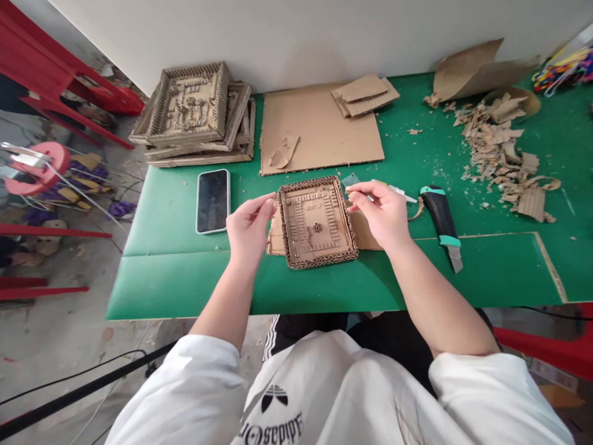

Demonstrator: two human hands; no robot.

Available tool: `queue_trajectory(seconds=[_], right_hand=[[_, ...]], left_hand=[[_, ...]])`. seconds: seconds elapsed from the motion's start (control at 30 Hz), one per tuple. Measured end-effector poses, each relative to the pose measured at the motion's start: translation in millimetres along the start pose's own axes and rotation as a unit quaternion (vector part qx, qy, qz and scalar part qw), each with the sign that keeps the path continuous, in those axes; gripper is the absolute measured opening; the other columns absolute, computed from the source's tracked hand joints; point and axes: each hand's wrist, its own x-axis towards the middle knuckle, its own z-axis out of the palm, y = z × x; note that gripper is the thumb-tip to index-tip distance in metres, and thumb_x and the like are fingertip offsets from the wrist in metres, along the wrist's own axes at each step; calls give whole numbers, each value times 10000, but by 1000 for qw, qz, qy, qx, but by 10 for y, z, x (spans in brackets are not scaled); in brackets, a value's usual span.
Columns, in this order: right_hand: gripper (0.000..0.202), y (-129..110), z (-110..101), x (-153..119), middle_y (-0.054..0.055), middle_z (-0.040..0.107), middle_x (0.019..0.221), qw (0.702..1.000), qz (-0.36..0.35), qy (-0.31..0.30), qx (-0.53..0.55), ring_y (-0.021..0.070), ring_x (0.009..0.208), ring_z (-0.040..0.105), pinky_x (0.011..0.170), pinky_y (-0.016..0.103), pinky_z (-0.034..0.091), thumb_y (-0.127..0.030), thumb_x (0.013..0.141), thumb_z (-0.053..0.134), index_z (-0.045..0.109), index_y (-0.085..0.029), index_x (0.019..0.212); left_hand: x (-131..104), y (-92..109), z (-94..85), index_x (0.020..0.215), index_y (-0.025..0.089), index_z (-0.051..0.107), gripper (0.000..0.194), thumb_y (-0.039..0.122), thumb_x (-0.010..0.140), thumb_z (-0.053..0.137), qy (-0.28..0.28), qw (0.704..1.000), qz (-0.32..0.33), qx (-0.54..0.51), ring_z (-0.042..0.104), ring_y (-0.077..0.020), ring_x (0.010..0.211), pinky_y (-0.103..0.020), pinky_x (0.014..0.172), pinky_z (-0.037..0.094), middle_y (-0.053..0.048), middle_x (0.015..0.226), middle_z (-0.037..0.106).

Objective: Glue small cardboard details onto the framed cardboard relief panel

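Note:
A small square cardboard tray [317, 261] with a corrugated rim and raised cardboard patterns inside is in front of me, tilted slightly, over a flat cardboard piece [370, 238]. The thumb and fingers of my left hand [250, 225] are pinched at its upper left edge. My right hand [382, 213] pinches at the upper right edge, fingertips partly hidden. Just behind those fingers a small translucent gridded piece [351, 180] shows. A white-tipped item [403, 194] pokes out beyond my right hand. Right of it lies a black and teal utility knife [440, 216], blade out.
Similar cardboard trays [194, 105] are stacked at back left. A phone [213, 201] lies left of my left hand. Cardboard sheets [319, 133] lie at the back, torn scraps [500, 154] at right. The green table [185, 284] ends near my body. Red chairs [60, 55] stand left.

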Motion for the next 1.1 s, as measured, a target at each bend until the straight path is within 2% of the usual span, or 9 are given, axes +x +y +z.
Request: queue_trajectory(seconds=[0.1, 0.2, 0.27, 0.4, 0.5, 0.6, 0.73, 0.97, 1.1], right_hand=[[281, 57, 7, 47, 24, 697, 954, 993, 73, -33, 84, 99, 736, 663, 719, 291, 611, -358, 824, 611, 663, -213, 1060], [295, 71, 28, 50, 30, 719, 896, 985, 108, -40, 126, 117, 766, 678, 775, 322, 607, -363, 785, 658, 675, -196, 1028], [269, 56, 47, 31, 25, 723, 849, 985, 110, -57, 117, 125, 751, 683, 756, 317, 602, -372, 747, 699, 688, -190, 944], [157, -6, 86, -26, 10, 720, 804, 996, 38, -84, -16, 123, 709, 666, 678, 287, 573, -327, 748, 704, 693, -203, 845], [91, -44, 88, -53, 14, 718, 820, 988, -56, -90, -115, 124, 717, 647, 657, 276, 540, -289, 800, 655, 687, -210, 832], [83, -65, 65, -60, 21, 706, 824, 971, -121, -103, -177, 131, 737, 633, 659, 277, 512, -266, 842, 606, 663, -207, 832], [102, -79, 58, -72, 31, 693, 819, 959, -154, -117, -207, 143, 750, 627, 664, 283, 487, -212, 871, 545, 638, -200, 831], [112, -79, -13, -52, 7, 702, 841, 963, -135, -133, -193, 134, 766, 639, 684, 274, 505, -243, 872, 555, 665, -225, 861], [164, -13, -338, 123, 35, 699, 906, 961, -91, -3, -260, 165, 809, 636, 706, 325, 525, -328, 863, 572, 679, -222, 931]], left_hand=[[-22, -259, -217, 973, 208, 727, 231, 294, 840, 560, -5, 972, 110, 208, 623, -188, 759, -376, 761, 509, -72, 839, 693], [-100, -317, -255, 1010, 221, 715, 229, 285, 812, 620, 21, 938, 193, 287, 561, -290, 1059, -498, 919, 449, -141, 1129, 635], [-161, -205, -192, 1058, 226, 692, 252, 269, 821, 618, 30, 939, 215, 268, 538, -285, 1112, -472, 907, 469, -144, 1182, 609], [-221, 166, 70, 1176, 229, 618, 344, 237, 832, 621, -88, 942, 281, 162, 623, -185, 970, -353, 866, 516, -71, 1053, 684], [-197, 319, 271, 1103, 211, 658, 267, 220, 838, 621, -125, 928, 332, 113, 650, -168, 905, -317, 823, 528, -60, 984, 720], [-160, 327, 374, 950, 216, 713, 145, 214, 842, 616, -137, 935, 318, 79, 673, -152, 815, -282, 757, 539, -37, 881, 742], [-157, 294, 391, 842, 217, 727, 97, 182, 814, 641, -143, 949, 275, 58, 673, -136, 734, -246, 683, 532, -8, 778, 738], [-152, 304, 399, 785, 217, 700, 96, 181, 821, 619, -142, 965, 212, 61, 669, -125, 734, -239, 683, 515, 10, 783, 734], [-85, 246, 312, 772, 193, 667, 93, 152, 824, 601, -105, 963, 226, 101, 645, -130, 739, -262, 721, 503, 4, 773, 718]])
